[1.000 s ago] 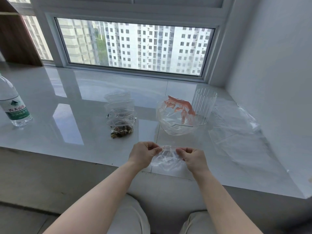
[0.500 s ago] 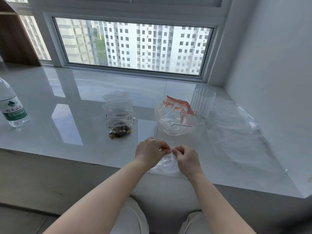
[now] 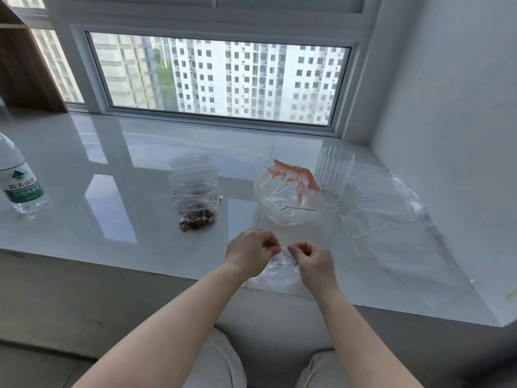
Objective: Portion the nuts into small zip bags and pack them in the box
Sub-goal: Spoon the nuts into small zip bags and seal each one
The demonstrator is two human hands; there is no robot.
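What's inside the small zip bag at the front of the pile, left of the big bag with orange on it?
The front zip bag holds mixed brown nuts in its lower part. The bags stacked behind look mostly empty; anything under the overlapping plastic is hidden.

Single head-worn wide-angle view, looking forward and down, close over hands, window ledge (image 3: pixel 117 219) beyond

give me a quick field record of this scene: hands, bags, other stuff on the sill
left hand: pinches top edge of small zip bag
right hand: pinches same edge
held bag: looks empty
filled bag: holds nuts, front of bag pile
large bag: open, orange print
ribbed cup: upright, right of large bag
water bottle: far left
surface: white sill
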